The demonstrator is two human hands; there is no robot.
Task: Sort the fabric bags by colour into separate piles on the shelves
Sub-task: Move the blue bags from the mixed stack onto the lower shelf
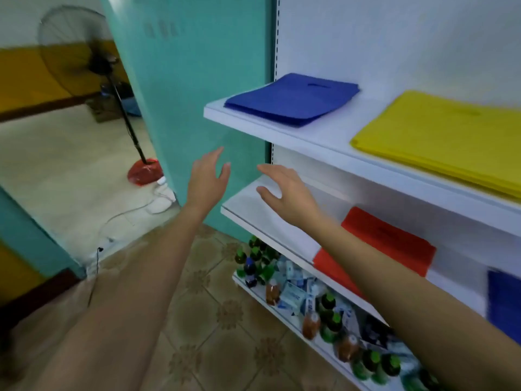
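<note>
Fabric bags lie in a blue pile (293, 98) and a yellow pile (439, 136) on the upper shelf (324, 131), and a red pile (394, 244) on the middle shelf (248, 198), where a lone blue bag (504, 303) sits far right. The left hand (207, 179) and right hand (284, 193) hover empty near that shelf's left end, fingers spread wide. I'd lift the stray flat and square it onto the blue pile.

Blue bags (293, 98) and yellow bags (442, 136) upper shelf, red bags (386, 244) below

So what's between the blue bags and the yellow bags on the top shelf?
Nothing, only bare white shelf between the blue bags and the yellow bags, in the head view.
</note>
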